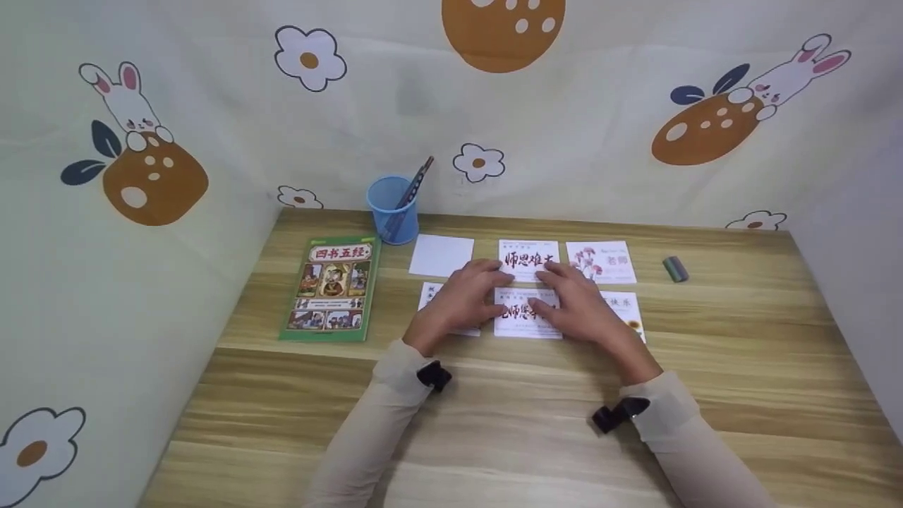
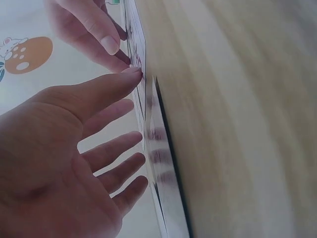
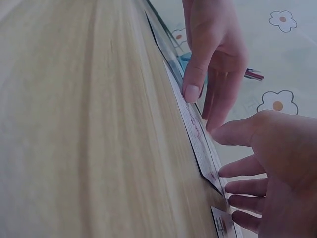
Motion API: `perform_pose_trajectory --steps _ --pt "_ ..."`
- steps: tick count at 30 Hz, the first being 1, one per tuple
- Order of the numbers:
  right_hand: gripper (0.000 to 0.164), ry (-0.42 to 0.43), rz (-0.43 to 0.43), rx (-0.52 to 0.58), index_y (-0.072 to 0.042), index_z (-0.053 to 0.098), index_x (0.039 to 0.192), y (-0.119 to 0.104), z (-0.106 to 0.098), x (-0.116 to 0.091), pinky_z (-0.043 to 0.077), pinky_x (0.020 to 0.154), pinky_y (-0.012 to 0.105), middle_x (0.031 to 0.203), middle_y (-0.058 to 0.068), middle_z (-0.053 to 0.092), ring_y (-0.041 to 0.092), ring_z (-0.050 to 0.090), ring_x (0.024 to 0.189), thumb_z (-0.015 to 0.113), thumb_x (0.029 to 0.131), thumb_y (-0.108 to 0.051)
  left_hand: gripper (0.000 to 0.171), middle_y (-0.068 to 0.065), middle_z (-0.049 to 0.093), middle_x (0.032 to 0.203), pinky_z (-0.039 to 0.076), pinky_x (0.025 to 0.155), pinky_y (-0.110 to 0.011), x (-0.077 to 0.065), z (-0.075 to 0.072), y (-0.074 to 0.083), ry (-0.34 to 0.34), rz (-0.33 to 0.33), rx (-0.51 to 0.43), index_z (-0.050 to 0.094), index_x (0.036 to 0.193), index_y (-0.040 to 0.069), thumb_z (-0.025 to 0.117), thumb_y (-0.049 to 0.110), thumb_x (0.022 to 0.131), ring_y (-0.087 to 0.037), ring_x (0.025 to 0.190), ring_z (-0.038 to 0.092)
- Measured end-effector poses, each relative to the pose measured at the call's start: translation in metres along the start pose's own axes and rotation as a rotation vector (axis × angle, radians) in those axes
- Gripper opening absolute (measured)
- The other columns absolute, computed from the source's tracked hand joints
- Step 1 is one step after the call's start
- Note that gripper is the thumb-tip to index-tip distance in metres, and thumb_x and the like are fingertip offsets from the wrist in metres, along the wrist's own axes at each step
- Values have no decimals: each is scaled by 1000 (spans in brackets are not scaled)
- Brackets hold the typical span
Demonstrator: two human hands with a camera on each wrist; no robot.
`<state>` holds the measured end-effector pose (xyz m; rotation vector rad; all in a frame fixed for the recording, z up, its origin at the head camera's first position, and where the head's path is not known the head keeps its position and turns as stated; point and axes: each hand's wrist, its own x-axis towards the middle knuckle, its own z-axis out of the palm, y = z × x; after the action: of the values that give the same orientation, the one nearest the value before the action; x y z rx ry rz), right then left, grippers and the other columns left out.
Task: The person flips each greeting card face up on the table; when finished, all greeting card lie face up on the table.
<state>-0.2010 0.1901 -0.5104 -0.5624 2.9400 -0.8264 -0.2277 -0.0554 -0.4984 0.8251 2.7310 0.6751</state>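
My left hand (image 1: 462,300) has its fingers spread, fingertips touching the left edges of two middle cards. Mirroring it, my right hand (image 1: 582,307) has its fingertips on their right side, thumb over the lower one. The upper middle card (image 1: 515,248) and the lower middle card (image 1: 528,328) are white with dark red brush-style characters, lying flat one behind the other. A lower left card (image 1: 427,293) lies mostly hidden beneath my left hand. Partly covered by my right hand is a lower right card (image 1: 631,310) with a sunflower.
Behind lie a plain white card (image 1: 442,255) and a flower card (image 1: 617,261). A green illustrated book (image 1: 330,289) is at the left, with a blue mesh cup (image 1: 390,204) of pencils behind it. A small striped block (image 1: 675,269) sits at the right.
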Motion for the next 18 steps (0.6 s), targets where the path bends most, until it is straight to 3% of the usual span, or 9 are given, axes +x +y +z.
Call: perform_pose_trajectory --steps 10,18 --pt "62 3 4 37 -1 59 152 2 2 2 31 125 74 167 25 47 47 38 158 72 101 -33 50 -10 55 164 33 134 -52 -4 -8 -7 50 6 -5 66 149 15 77 30 102 -32 159 43" --pt "61 55 -55 163 -4 57 154 -8 5 9 25 132 66 167 24 45 45 36 159 75 101 -27 46 -16 56 162 36 132 -53 -31 -28 -45 174 -80 -46 69 144 11 77 25 101 -36 155 48"
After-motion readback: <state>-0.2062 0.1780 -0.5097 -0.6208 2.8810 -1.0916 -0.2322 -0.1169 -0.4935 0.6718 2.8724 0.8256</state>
